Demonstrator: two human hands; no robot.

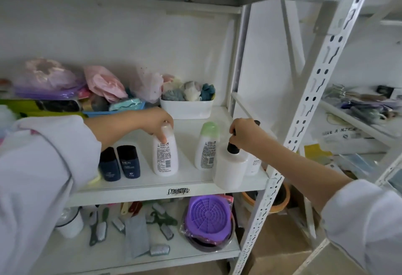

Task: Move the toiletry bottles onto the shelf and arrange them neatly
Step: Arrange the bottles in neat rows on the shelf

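On the white shelf (152,184) stand two dark blue bottles (119,163) at the left, a white bottle (165,155), a green-capped white bottle (206,147) and a round white pump bottle (230,168) at the front right. My left hand (152,122) grips the top of the white bottle. My right hand (244,134) closes on the black pump head of the pump bottle. A further white bottle (253,163) stands behind the pump bottle, mostly hidden.
A white tub of bath sponges (187,108) and bagged pink items (104,85) fill the back of the shelf. A slotted upright post (304,111) stands right of the pump bottle. Brushes and a purple basin (207,216) lie on the shelf below.
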